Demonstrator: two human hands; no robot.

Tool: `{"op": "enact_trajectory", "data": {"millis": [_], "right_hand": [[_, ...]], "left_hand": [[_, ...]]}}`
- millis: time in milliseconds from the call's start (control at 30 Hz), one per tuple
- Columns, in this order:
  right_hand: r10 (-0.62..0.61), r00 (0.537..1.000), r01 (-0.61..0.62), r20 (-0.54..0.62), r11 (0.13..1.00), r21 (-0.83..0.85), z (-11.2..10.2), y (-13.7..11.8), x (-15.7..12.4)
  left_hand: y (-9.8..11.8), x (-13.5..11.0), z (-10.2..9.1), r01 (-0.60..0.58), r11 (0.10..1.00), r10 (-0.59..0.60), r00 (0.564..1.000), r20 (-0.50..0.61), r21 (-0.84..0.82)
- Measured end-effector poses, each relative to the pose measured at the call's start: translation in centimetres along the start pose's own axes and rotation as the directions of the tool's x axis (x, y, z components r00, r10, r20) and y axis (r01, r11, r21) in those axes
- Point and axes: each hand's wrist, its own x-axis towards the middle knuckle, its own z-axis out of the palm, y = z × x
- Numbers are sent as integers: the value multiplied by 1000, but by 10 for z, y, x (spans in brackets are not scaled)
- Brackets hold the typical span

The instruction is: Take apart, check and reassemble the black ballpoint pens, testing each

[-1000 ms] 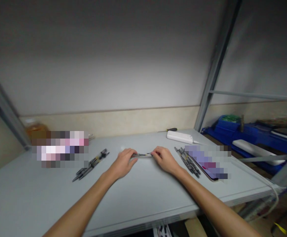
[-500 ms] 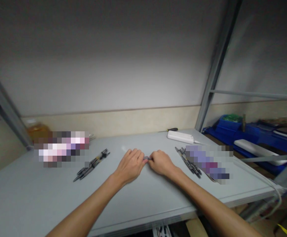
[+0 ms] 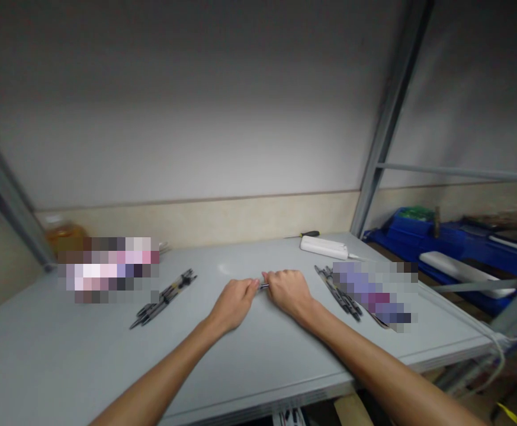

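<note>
My left hand and my right hand meet at the middle of the grey table, fingers curled. Between them they pinch a thin dark pen-like stick, of which only a short bit shows. A bundle of similar dark sticks lies to the left of my left hand. Another row of dark sticks lies to the right of my right hand.
A white elongated device and a yellow-handled tool lie at the back of the table. Blurred-out patches sit at the left and right. Blue trays stand on the neighbouring shelf, past a metal upright.
My hands have closed together: one second ago they held the stick stretched between them; now the fingers nearly touch and most of the stick is hidden.
</note>
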Motion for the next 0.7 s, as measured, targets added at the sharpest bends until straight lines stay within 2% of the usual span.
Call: {"op": "enact_trajectory", "data": {"millis": [133,233,367,433,533,600,700], "right_hand": [[109,994,-109,7,994,-1,3,3,-1],[121,993,-121,16,993,8,3,6,-3],[113,993,-114,40,993,23,1,7,-4],[119,992,-121,50,992,26,-1,6,-5],[106,993,-108,55,993,37,-3,4,-4],[81,996,-83,47,995,46,-3,2,-4],[51,999,-51,15,998,45,-3,0,-3]], "left_hand": [[-2,-2,-10,-150,988,146,982,-122,-26],[-3,-3,-13,-277,960,279,951,-133,33],[-4,-2,-10,-284,953,295,949,-113,106],[-4,-1,-8,-243,967,251,963,-101,83],[-7,1,-4,-59,994,54,997,-62,-91],[-10,3,-1,85,972,-88,996,-7,-221],[-13,6,2,211,911,-212,977,38,-354]]}}
